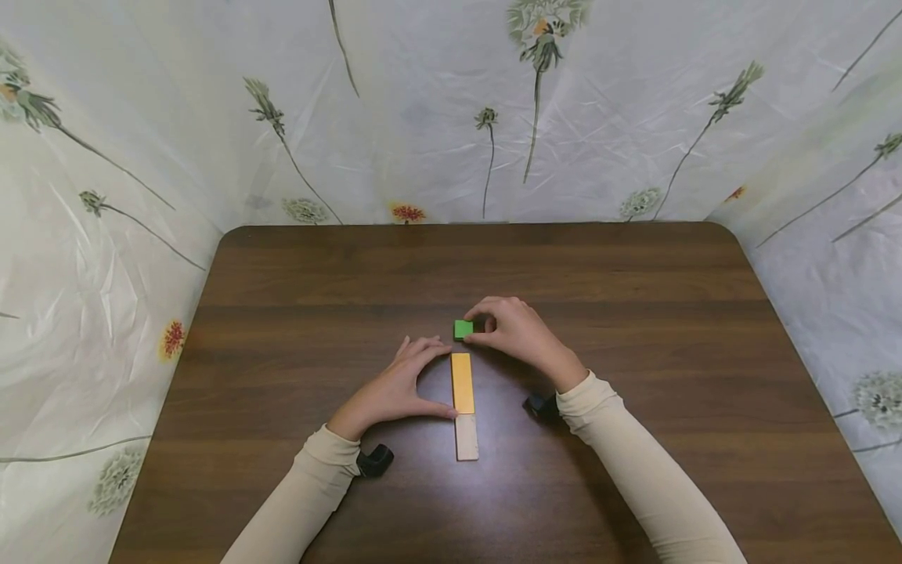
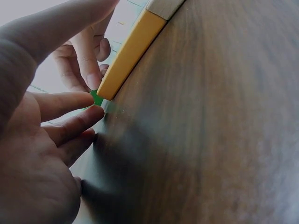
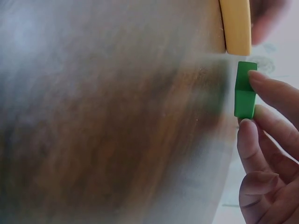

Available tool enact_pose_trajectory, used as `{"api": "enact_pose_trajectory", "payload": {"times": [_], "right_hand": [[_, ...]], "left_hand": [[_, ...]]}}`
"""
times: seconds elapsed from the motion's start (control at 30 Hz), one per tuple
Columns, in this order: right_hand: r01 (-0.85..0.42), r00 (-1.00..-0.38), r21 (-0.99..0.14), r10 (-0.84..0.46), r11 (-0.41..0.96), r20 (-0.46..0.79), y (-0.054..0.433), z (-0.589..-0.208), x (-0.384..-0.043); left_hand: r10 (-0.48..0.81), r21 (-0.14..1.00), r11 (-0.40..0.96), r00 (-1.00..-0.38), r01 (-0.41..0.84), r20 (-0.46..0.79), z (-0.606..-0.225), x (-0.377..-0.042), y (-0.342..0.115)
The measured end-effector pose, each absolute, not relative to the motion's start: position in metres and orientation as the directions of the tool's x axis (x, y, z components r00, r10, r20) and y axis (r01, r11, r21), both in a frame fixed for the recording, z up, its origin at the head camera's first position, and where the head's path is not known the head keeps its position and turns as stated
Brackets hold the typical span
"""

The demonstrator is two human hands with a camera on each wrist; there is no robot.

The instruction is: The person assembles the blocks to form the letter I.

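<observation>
Between thumb and fingers, my right hand [image 1: 520, 333] pinches a small green block [image 1: 463, 329] just beyond the far end of a yellow block [image 1: 462, 384]. A narrow gap separates green from yellow in the right wrist view. The long yellow block lies flat, its near end against a pale wooden block [image 1: 467, 437], both in one line. To their left is my left hand [image 1: 398, 388], fingers extended and spread from the thumb. Its thumb tip is at the yellow-pale joint, and its fingertips [image 2: 96, 111] are by the yellow block's far end; firm contact there is unclear.
The blocks lie on a dark brown wooden table [image 1: 317, 274]. Flower-printed sheeting [image 1: 423, 117] hangs behind the table and along both sides. Black devices [image 1: 375, 460] are strapped at both wrists, close above the tabletop.
</observation>
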State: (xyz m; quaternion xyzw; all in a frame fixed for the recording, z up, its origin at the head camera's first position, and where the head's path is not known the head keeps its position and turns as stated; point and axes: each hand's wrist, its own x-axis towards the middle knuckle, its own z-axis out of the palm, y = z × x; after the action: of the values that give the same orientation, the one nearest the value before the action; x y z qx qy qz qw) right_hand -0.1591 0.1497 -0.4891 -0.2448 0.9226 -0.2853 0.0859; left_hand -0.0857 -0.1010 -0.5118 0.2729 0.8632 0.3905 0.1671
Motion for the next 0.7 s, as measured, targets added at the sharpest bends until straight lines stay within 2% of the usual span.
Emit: {"api": "enact_pose_trajectory", "payload": {"times": [0.7], "right_hand": [[-0.418, -0.857, -0.566, -0.515, 0.711, -0.014, 0.1444, -0.4899, -0.1589]], "left_hand": [[0.602, 0.776, 0.534, -0.796, 0.336, -0.069, -0.5099, -0.0855, -0.1011]]}}
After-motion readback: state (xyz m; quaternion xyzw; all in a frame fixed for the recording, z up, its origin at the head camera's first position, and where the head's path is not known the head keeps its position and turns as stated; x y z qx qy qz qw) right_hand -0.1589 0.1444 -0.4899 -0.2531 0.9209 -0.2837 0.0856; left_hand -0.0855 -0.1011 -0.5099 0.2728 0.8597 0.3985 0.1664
